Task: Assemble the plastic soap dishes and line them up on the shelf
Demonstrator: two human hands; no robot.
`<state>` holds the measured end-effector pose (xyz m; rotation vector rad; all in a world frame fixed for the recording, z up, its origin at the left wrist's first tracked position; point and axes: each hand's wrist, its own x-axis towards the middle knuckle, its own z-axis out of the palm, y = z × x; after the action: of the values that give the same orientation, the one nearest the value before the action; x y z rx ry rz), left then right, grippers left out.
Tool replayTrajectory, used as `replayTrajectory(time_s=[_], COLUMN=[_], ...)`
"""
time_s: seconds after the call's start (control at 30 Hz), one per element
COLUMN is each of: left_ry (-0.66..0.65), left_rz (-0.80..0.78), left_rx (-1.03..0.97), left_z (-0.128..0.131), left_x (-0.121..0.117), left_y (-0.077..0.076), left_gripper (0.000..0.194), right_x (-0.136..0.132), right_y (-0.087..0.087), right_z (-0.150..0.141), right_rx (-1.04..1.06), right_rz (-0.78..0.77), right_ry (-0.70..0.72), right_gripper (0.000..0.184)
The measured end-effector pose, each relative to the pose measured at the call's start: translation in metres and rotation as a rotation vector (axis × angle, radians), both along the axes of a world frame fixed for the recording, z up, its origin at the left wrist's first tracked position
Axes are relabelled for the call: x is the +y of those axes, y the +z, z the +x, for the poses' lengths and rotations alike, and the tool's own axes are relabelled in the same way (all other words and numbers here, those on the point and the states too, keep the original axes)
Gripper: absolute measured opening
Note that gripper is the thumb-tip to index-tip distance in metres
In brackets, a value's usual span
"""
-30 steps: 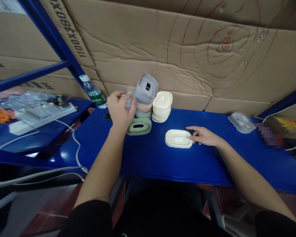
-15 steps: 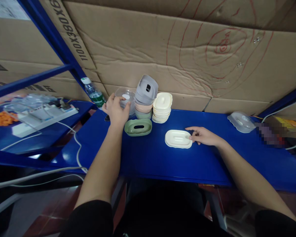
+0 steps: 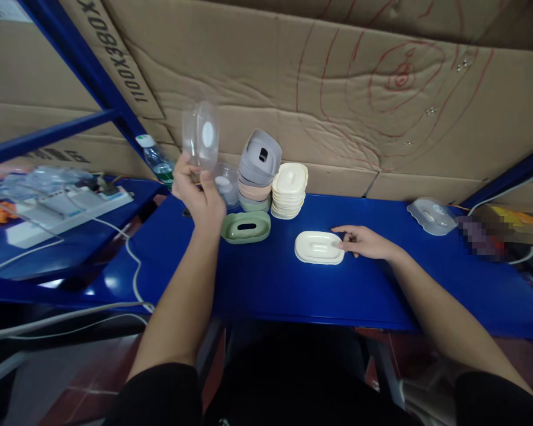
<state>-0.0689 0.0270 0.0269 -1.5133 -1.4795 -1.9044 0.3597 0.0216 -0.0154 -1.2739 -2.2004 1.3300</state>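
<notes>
My left hand pinches a clear plastic cover with a white oval patch, held up on edge above the table and slightly blurred. Just right of that hand stand more clear covers, stacked. A green oval tray with a dark slot lies in front of the stacks. My right hand grips the right edge of a cream oval tray lying flat on the table, thumb on its rim and index finger stretched out. Behind are stacked grey, pink and green trays and a stack of cream trays.
On the blue table, another clear cover lies at the right. A water bottle stands at the back left, near a blue metal post. A white power strip and cables lie at the left. Cardboard walls the back.
My left hand has lifted a clear cover up off its stack and tipped it upright. My right hand stays at the cream tray. The view has shifted slightly.
</notes>
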Motion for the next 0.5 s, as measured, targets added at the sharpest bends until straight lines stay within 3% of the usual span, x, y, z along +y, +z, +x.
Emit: replayTrajectory(time_s=[0.13,0.27,0.37,0.43,0.5], left_ry=[-0.092,-0.494,-0.737,-0.873,-0.959], left_rz=[-0.045,-0.065,-0.142,-0.248,-0.396], left_rx=[0.115,0.285,0.366,0.379,0.354], left_z=[0.031,0.068,0.09,0.101,0.108], left_x=[-0.009,-0.027,-0.042,-0.048,-0.051], left_y=[-0.008,-0.017,-0.02,-0.021,-0.023], left_gripper=[0.052,0.053,0.053,0.059,0.064], right_x=[0.0,-0.003,-0.011,-0.02,-0.03], right_y=[-0.001,0.005,0.017,0.027,0.036], right_z=[0.0,-0.004,-0.008,-0.01,-0.012], right_rx=[0.005,0.093,0.159,0.18,0.192], right_rz=[0.069,0.297,0.432,0.505,0.571], right_ry=[-0.005,-0.079,-0.147,-0.182,-0.21], right_gripper=[0.068,0.067,0.076,0.08,0.072])
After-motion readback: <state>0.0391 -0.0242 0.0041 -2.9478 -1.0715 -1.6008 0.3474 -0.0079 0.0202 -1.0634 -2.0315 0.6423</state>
